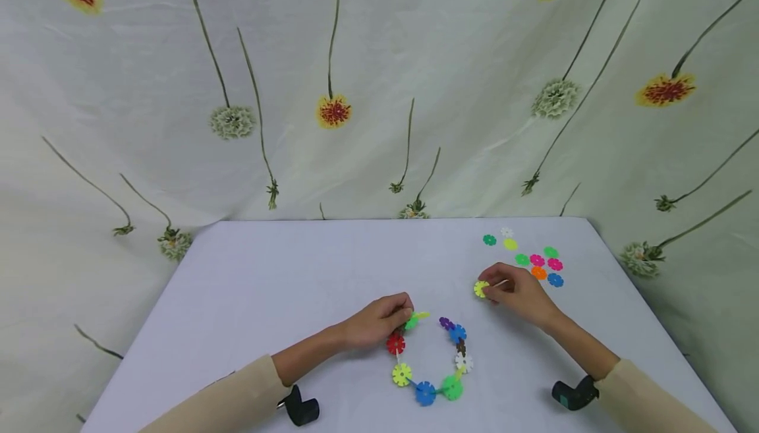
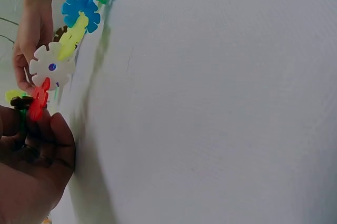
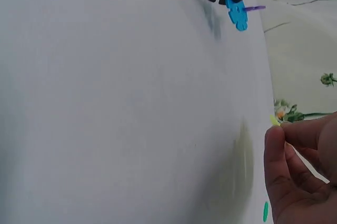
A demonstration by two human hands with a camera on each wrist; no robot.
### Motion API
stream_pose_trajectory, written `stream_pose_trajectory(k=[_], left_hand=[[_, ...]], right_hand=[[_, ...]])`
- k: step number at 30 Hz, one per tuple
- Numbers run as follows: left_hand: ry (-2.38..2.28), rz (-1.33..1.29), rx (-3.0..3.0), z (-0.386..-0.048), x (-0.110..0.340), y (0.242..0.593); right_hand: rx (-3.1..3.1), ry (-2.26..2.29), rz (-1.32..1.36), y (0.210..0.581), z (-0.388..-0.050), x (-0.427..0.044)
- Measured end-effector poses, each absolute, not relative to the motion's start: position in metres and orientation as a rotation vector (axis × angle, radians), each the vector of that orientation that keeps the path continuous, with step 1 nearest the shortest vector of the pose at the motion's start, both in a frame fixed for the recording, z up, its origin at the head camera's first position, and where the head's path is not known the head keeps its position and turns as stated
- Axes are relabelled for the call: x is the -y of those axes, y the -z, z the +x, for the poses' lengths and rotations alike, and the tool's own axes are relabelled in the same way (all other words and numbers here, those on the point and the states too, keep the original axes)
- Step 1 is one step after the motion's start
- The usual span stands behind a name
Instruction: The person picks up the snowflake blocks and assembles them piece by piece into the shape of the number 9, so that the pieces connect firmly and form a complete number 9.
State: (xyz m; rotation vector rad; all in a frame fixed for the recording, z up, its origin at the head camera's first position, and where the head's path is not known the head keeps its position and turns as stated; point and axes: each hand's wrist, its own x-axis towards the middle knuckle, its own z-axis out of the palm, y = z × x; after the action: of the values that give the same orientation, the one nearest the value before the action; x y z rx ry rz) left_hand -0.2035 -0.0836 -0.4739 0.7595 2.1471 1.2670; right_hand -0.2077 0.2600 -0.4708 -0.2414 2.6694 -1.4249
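Observation:
A ring-like chain of notched plastic snowflake discs, among them a blue disc (image 1: 425, 393), a red disc (image 1: 396, 344) and a white disc (image 2: 51, 66), is open at its far side. My left hand (image 1: 376, 321) pinches one end of it, near a green disc (image 1: 412, 321) and a dark brown disc (image 2: 21, 102); the fingers partly hide these. A purple disc (image 1: 446, 323) forms the other end. Farther right, my right hand (image 1: 522, 293) pinches a loose yellow disc (image 1: 479, 288) between thumb and fingers, apart from the chain. Only the yellow disc's edge (image 3: 275, 120) shows in the right wrist view.
Several loose discs lie at the table's back right, including an orange disc (image 1: 538, 273), a blue one (image 1: 555, 280) and a dark green one (image 1: 489, 240). Behind the white table (image 1: 296, 255) hangs a flower-printed cloth (image 1: 379, 44). Black wrist cameras (image 1: 301, 408) sit beneath both forearms.

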Motion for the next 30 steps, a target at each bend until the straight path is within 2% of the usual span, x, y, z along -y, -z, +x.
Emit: stream_pose_trajectory(k=[16, 30], left_hand=[[-1.272, 0.738, -2.110, -0.206, 0.083, 0.476], [-1.297, 0.720, -2.129, -0.203, 0.081, 0.473]], right_hand=[[-2.247, 1.639, -0.310, 0.467, -0.191, -0.208], [-2.129, 1.693, -0.366, 0.469, -0.184, -0.189]])
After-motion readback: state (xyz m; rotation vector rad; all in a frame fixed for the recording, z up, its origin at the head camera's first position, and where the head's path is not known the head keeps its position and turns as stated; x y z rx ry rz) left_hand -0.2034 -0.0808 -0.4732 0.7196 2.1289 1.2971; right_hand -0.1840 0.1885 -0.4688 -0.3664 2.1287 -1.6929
